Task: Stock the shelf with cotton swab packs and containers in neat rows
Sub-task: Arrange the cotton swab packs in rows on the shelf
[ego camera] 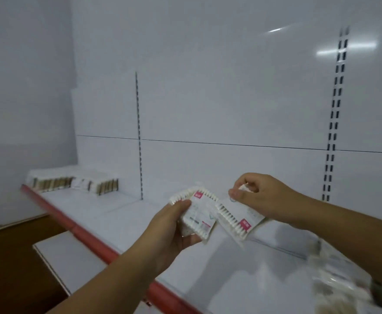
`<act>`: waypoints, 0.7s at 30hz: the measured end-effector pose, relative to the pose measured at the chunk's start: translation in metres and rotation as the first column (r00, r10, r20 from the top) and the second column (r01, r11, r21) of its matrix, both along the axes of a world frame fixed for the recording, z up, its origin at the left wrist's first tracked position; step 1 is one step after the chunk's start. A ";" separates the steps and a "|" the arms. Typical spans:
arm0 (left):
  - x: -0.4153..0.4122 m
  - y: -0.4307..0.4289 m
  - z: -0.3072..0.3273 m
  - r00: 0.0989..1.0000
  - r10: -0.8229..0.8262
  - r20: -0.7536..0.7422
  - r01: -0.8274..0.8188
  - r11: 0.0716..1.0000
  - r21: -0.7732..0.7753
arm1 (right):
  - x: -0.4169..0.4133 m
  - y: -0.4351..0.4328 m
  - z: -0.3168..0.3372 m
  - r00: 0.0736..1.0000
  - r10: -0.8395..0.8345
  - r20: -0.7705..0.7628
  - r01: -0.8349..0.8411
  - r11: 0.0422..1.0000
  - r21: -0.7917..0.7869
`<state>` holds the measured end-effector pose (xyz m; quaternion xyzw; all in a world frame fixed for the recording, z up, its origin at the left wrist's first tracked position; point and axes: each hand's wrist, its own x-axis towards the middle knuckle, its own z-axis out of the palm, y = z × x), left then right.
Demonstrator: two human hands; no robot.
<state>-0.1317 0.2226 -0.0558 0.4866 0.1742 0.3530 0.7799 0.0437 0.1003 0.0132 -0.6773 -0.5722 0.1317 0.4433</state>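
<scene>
Blurred at my lower right, closest to the lens, lies a heap of bagged swabs [335,275] on the shelf [122,214] — the supply, I judge.

Both packs in play are held above the shelf's middle. My left hand [174,225] is curled round the first pack [200,215], thumb across its top edge and printed face toward me. It may be a small stack; I cannot tell how many. My right hand [262,193] pinches the second pack [242,219] by its upper corner, so it hangs slantwise, its swab line running down and to the right. Its near edge touches or overlaps the first pack; I cannot tell which.

The next move turns on this: the stocked row [72,182] stands on edge well off to the left, against the back panel [208,98], past the slotted upright [138,132]. So my left hand is the nearer one, and bare shelf lies between it and the row's right end. I'd judge the packs need turning upright and carrying leftward to join that row — kept behind the red edge strip [90,237].
</scene>
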 end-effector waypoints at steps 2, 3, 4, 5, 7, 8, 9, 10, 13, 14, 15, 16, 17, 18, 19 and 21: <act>-0.043 0.040 -0.004 0.997 0.075 0.019 -0.075 0.997 -0.024 | -0.035 0.056 -0.008 1.000 0.020 0.005 -0.020 1.000 0.023; -0.059 0.056 -0.005 0.994 0.107 0.026 -0.105 0.993 -0.048 | -0.049 0.078 -0.011 0.999 0.040 -0.018 -0.039 0.999 0.030; -0.075 0.074 -0.006 0.991 0.135 0.026 -0.133 0.989 -0.069 | -0.065 0.101 -0.014 0.997 0.062 -0.050 -0.061 0.998 0.024; -0.090 0.090 -0.009 0.987 0.158 0.024 -0.156 0.984 -0.087 | -0.081 0.123 -0.017 0.994 0.079 -0.079 -0.078 0.997 0.016; -0.116 0.124 -0.014 0.980 0.197 0.019 -0.194 0.975 -0.112 | -0.108 0.164 -0.021 0.987 0.111 -0.117 -0.112 0.994 -0.002; -0.127 0.141 -0.017 0.976 0.215 0.018 -0.212 0.970 -0.118 | -0.119 0.183 -0.023 0.982 0.128 -0.137 -0.130 0.991 -0.006; -0.137 0.157 -0.021 0.973 0.230 0.017 -0.226 0.966 -0.126 | -0.129 0.201 -0.024 0.977 0.142 -0.156 -0.146 0.989 -0.010; -0.146 0.174 -0.025 0.970 0.241 0.014 -0.237 0.962 -0.139 | -0.138 0.220 -0.027 0.972 0.154 -0.179 -0.159 0.987 -0.014; -0.169 0.229 -0.035 0.965 0.263 0.008 -0.256 0.945 -0.203 | -0.156 0.280 -0.039 0.929 0.197 -0.313 -0.215 0.976 -0.024; -0.176 0.250 -0.038 0.962 0.274 0.008 -0.266 0.939 -0.218 | -0.161 0.301 -0.043 0.902 0.220 -0.373 -0.245 0.969 -0.021; -0.183 0.271 -0.040 0.957 0.289 0.011 -0.279 0.933 -0.227 | -0.165 0.323 -0.047 0.868 0.249 -0.431 -0.279 0.960 -0.007; -0.191 0.293 -0.044 0.952 0.307 0.012 -0.296 0.927 -0.229 | -0.169 0.346 -0.051 0.829 0.281 -0.484 -0.316 0.949 0.008; -0.200 0.316 -0.047 0.945 0.326 0.012 -0.315 0.921 -0.232 | -0.172 0.369 -0.055 0.791 0.314 -0.525 -0.354 0.935 0.025; -0.209 0.338 -0.049 0.938 0.346 0.007 -0.334 0.912 -0.237 | -0.175 0.393 -0.058 0.755 0.342 -0.560 -0.388 0.921 0.039; -0.219 0.361 -0.049 0.932 0.364 0.002 -0.352 0.903 -0.246 | -0.178 0.418 -0.060 0.722 0.365 -0.587 -0.419 0.907 0.049; -0.239 0.405 -0.050 0.915 0.403 0.003 -0.389 0.887 -0.250 | -0.185 0.468 -0.062 0.699 0.379 -0.606 -0.447 0.894 0.044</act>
